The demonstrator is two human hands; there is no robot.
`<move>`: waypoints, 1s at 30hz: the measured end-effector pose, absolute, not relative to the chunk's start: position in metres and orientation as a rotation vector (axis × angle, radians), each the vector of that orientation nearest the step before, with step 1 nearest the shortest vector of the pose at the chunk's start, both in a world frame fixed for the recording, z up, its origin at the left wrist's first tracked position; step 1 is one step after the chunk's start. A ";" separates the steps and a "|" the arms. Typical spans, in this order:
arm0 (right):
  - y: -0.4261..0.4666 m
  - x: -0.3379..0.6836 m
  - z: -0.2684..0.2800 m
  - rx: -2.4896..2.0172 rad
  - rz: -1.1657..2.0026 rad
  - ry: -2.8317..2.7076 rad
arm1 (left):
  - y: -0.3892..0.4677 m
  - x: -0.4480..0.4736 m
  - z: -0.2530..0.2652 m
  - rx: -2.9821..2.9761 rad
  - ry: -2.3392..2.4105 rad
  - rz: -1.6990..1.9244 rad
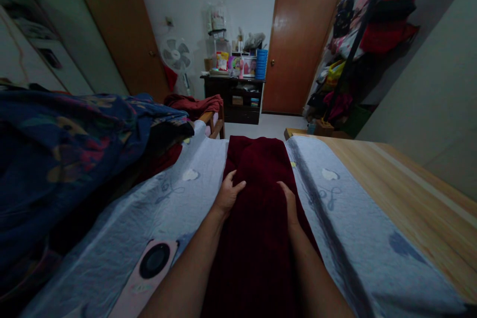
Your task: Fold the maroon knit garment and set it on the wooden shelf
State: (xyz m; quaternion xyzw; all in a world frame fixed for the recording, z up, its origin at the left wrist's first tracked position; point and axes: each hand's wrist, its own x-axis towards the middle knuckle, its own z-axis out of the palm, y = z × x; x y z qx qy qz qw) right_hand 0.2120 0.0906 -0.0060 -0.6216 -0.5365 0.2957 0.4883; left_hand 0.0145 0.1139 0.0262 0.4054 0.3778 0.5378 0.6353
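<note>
A long dark red cloth [257,238], which looks like a folded garment or towel, lies lengthwise on the bed in front of me. My left hand [225,196] rests at its left edge, the thumb and a finger stretched apart. Near the right edge, my right hand [290,202] lies against the cloth with its thumb extended inward. Most of the right fingers are hidden from view. The far end of the cloth is slightly rumpled. Beside my left forearm lies a pink phone-like object [128,290] with a round black ring on its back.
Underneath is a pale patterned sheet [320,208], with a bare wooden board [417,174] showing on the right. A heap of blue floral fabric [82,144] fills the left side. Beyond stand a white fan [177,54], a dark cabinet [231,114] and a rack of hanging clothes and bags [354,35].
</note>
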 end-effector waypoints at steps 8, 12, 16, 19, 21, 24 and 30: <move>0.086 0.214 -0.002 -1.468 0.704 -1.227 | 0.121 0.007 0.020 1.091 1.075 1.430; 0.087 0.217 -0.002 -1.506 0.705 -1.180 | 0.126 0.007 0.009 1.135 1.128 1.339; 0.087 0.218 0.000 -1.428 0.833 -1.113 | 0.127 0.007 0.002 1.124 1.175 1.262; 0.086 0.218 0.004 -1.318 0.973 -1.079 | 0.126 0.008 0.003 1.151 1.177 1.275; 0.084 0.219 0.008 -1.268 1.067 -0.997 | 0.125 0.009 0.006 1.178 1.183 1.294; 0.082 0.219 0.012 -1.228 1.136 -0.824 | 0.124 0.010 0.010 1.272 1.203 1.359; 0.081 0.221 0.013 -1.293 1.081 -1.006 | 0.122 0.010 0.011 1.547 1.176 1.305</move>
